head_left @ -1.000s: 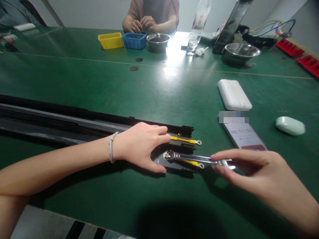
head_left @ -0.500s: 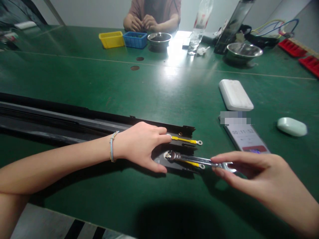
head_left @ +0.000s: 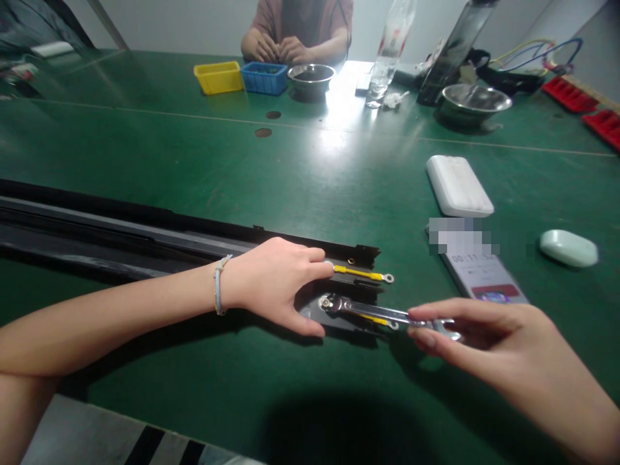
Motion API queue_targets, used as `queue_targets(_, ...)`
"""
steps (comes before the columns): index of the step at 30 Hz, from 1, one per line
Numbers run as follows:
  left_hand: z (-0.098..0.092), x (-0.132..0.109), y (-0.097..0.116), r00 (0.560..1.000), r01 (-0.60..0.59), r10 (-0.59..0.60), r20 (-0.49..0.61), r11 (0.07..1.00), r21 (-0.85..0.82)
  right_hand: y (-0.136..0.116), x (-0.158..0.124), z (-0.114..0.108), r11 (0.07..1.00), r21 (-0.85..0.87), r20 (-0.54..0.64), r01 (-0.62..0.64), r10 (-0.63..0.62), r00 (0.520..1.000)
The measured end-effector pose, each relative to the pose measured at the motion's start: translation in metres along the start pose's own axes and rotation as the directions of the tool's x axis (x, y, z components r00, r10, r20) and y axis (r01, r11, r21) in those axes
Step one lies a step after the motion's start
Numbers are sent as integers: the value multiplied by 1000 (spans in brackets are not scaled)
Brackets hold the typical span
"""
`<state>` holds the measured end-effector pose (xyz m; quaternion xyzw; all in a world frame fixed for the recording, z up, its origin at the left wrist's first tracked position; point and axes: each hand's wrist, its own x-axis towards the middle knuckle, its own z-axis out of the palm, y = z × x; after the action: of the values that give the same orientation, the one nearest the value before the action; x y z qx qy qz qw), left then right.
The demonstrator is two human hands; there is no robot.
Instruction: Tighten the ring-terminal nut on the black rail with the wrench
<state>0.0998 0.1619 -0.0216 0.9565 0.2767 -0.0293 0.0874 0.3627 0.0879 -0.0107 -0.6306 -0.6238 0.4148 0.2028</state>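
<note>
Between the thumb and fingers of my right hand (head_left: 504,342) is a combination wrench (head_left: 382,312), held near its open-jaw end. Its ring end sits around a nut (head_left: 327,302) on the end of a long black metal channel (head_left: 203,240). My left hand (head_left: 276,281) lies across the channel, thumb spread from the fingers, pressing down on it. One yellow wire with a ring terminal (head_left: 361,274) runs out by my left fingertips. A second yellow wire (head_left: 380,320) lies partly under the wrench.
On the green table (head_left: 194,161), a white box-shaped device (head_left: 459,186), a phone (head_left: 484,271) and a pale green case (head_left: 568,248) lie at right. Along the back stand a yellow bin (head_left: 219,79), a blue bin (head_left: 264,79), metal bowls (head_left: 310,76) and bottles (head_left: 387,58). A person sits opposite.
The wrench's handle end has swung very slightly toward me with my right hand, its ring end still on the nut. My left hand stays in place.
</note>
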Motion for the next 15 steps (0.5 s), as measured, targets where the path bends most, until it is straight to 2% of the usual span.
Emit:
queue_targets(9,-2,1,1,1000,-14,14,-12,1000,-2,-3,-3,3,1000,25,-69,-9,10,998)
queue_targets(15,-3,2,1,1000,-9,9,-9,1000,1,-1,-1,3,998,-24,-37,58,-59,998)
